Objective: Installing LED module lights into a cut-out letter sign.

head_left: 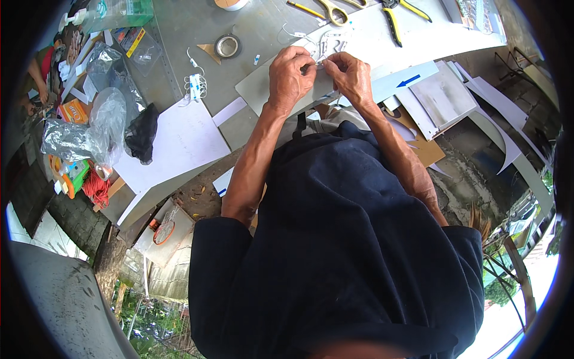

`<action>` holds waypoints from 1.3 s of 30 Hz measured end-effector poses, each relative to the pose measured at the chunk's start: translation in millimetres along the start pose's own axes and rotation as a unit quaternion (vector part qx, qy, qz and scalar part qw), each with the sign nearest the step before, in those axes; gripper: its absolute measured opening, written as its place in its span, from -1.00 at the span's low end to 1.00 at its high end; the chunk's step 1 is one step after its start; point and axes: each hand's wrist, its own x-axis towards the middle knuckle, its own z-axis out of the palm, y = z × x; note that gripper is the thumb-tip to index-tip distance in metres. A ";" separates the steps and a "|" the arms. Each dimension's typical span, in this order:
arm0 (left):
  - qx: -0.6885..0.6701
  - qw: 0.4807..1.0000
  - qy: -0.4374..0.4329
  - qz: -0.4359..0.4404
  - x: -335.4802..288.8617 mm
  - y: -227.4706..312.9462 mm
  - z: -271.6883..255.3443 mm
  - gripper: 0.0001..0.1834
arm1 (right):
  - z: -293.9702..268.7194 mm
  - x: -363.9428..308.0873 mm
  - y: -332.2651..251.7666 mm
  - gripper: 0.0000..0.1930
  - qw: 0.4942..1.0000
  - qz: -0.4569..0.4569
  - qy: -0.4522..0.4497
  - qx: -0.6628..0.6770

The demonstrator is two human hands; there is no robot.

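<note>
My left hand (289, 74) and my right hand (350, 73) meet over a grey board (257, 90) on the workbench. Both pinch a small white part with thin white wires (321, 55) between the fingertips. The wires loop away toward the far side of the board. What the fingers cover of the part is hidden. My dark blue shirt (341, 239) fills the lower middle of the view.
A tape roll (226, 45) and a white connector strip (195, 87) lie left of the board. Yellow-handled pliers (391, 18) and scissors (335, 11) lie beyond it. White sheets (179, 140), clear plastic bags (104, 119) and a black bag (142, 133) sit left. Panels with a blue arrow (409, 80) lie right.
</note>
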 end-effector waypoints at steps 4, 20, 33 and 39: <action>-0.008 1.000 0.003 0.003 0.2 1.9 -0.5 -0.90 | 7.4 4.5 6.8 -0.73 0.996 -0.043 0.043 -0.068; -0.108 0.991 -0.001 -0.077 3.4 0.6 -19.3 -0.80 | 9.6 8.1 7.2 -0.74 0.997 -0.009 0.038 -0.064; -0.003 0.994 -0.044 -0.100 28.5 -6.9 -14.0 -0.83 | 7.5 6.9 -3.6 -0.79 0.998 0.015 0.016 -0.057; -0.047 0.985 -0.106 -0.128 43.0 -12.3 -21.2 -0.82 | 4.7 7.1 -3.0 -0.79 0.999 0.021 0.016 -0.046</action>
